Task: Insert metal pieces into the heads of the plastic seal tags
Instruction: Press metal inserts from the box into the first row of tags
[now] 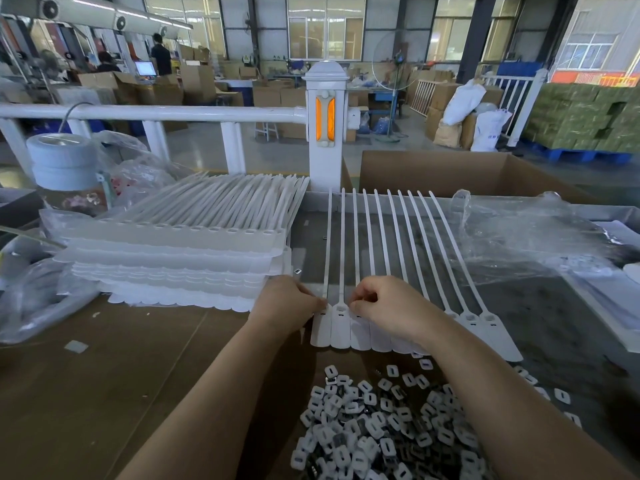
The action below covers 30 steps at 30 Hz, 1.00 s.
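Observation:
A joined strip of white plastic seal tags [341, 329] lies flat on the bench, heads near me, long tails fanning away. My left hand [289, 303] rests with curled fingers on the leftmost tag's head. My right hand [384, 303] pinches over the third tag's head; whatever small piece it holds is hidden by the fingers. Between both hands one tag head [340, 309] shows its open slot. A heap of small white-and-metal insert pieces [374, 431] lies near me, under my right forearm.
A tall stack of more tag strips [180, 258] sits at the left. Crumpled clear plastic bags [526, 237] lie at the right, others at far left. An open cardboard box [450, 171] and a white railing post [325, 133] stand behind the bench. Brown cardboard [104, 375] covers the near left.

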Tool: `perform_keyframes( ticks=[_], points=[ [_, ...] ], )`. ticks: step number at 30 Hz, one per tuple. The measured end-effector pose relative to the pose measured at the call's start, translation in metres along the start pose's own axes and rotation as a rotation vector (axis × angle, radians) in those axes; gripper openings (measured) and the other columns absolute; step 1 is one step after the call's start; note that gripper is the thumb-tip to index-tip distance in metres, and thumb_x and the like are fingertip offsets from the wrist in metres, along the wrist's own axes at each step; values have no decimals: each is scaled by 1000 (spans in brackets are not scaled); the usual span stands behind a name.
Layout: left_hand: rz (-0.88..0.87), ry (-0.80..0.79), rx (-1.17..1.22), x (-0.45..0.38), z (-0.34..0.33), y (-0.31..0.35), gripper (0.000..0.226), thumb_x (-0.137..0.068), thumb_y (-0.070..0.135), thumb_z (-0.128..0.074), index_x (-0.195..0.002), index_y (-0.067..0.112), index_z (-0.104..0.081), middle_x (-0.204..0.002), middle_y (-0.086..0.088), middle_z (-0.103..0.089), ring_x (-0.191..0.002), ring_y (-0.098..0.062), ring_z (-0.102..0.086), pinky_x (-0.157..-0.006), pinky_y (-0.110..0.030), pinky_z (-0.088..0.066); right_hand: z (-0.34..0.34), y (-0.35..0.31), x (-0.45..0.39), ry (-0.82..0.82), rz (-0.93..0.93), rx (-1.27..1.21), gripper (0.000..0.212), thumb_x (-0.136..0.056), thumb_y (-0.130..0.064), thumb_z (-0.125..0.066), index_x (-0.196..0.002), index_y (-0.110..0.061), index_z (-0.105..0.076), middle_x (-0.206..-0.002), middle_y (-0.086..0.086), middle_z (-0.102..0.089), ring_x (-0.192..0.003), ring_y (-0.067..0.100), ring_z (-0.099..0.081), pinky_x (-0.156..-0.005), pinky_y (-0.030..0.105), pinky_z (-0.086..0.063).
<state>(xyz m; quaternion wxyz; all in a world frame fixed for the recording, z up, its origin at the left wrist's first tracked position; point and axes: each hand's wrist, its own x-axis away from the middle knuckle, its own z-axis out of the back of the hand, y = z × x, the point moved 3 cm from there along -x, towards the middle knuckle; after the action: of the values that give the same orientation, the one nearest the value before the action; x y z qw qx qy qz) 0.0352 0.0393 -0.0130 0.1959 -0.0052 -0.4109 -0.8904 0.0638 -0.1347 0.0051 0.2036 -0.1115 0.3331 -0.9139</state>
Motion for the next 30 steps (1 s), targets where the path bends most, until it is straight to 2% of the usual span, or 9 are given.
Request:
perform_keyframes(
  ticks=[2, 4, 7, 10, 14, 18, 21, 24, 30],
  points=[
    [18, -16, 51, -1, 2, 0, 12, -92, 28, -68, -89, 16, -64, -80, 2, -63, -63, -7, -59, -42, -13, -42, 0, -1, 1, -7, -1, -4, 11, -98, -23, -58, -105, -28, -65, -98, -16, -56, -92, 2, -55, -68, 15, -38],
    [16, -20, 47, -2, 3, 0, 11, -92, 26, -68, -90, 16, -64, -78, 2, -63, -61, -7, -58, -39, -12, -39, 1, -1, 1, -6, -1, -6, 11, -99, -23, -57, -106, -27, -65, -100, -16, -56, -93, 2, -54, -69, 17, -39],
    [-3, -22, 11, -3, 2, 1, 12, -90, 27, -70, -81, 20, -64, -76, 5, -63, -64, -5, -58, -50, -15, -43, 2, -2, 2, -6, -1, -9, 11, -99, -23, -57, -106, -27, -65, -100, -16, -56, -91, 1, -53, -69, 16, -38],
    [-34, -9, -37, -3, 1, 1, 19, -89, 29, -70, -74, 24, -62, -74, 7, -63, -62, -5, -61, -52, -16, -44, 2, -2, 2, -10, -1, -9, 11, -99, -23, -57, -105, -28, -64, -99, -17, -55, -90, 0, -52, -68, 15, -38],
    [-110, 64, -135, 3, 1, 4, 18, -89, 30, -68, -73, 24, -64, -72, 7, -65, -64, -5, -62, -54, -17, -44, 3, -3, 2, -24, -4, 3, 10, -97, -24, -59, -103, -30, -63, -97, -16, -57, -92, 2, -55, -68, 16, -41],
    [-147, 88, -167, 7, 1, 5, 13, -91, 31, -66, -84, 21, -70, -74, 9, -63, -70, -4, -60, -65, -23, -49, 4, -6, 5, -50, 3, 47, 13, -95, -25, -64, -107, -27, -64, -101, -11, -60, -95, 7, -59, -69, 18, -45],
    [-154, 86, -170, 9, 2, 5, 17, -92, 32, -65, -75, 29, -63, -74, 13, -61, -71, -3, -59, -63, -23, -46, 7, -7, 7, -78, 10, 52, 19, -95, -27, -64, -113, -26, -66, -100, -10, -61, -93, 6, -60, -72, 21, -47],
    [-141, 90, -156, 10, 3, 3, 21, -93, 32, -64, -73, 30, -58, -77, 10, -63, -70, -6, -61, -66, -28, -51, 8, -8, 10, -111, 42, 48, 23, -96, -29, -62, -119, -28, -66, -97, -15, -58, -89, 3, -58, -67, 17, -43],
    [-142, 121, -135, 7, 4, 2, 8, -95, 24, -58, -90, 20, -64, -89, 2, -65, -80, -15, -63, -77, -38, -58, 6, -12, 12, -193, 112, 90, 36, -97, -27, -60, -132, -31, -60, -121, -9, -53, -107, 8, -55, -77, 18, -44]
  ],
)
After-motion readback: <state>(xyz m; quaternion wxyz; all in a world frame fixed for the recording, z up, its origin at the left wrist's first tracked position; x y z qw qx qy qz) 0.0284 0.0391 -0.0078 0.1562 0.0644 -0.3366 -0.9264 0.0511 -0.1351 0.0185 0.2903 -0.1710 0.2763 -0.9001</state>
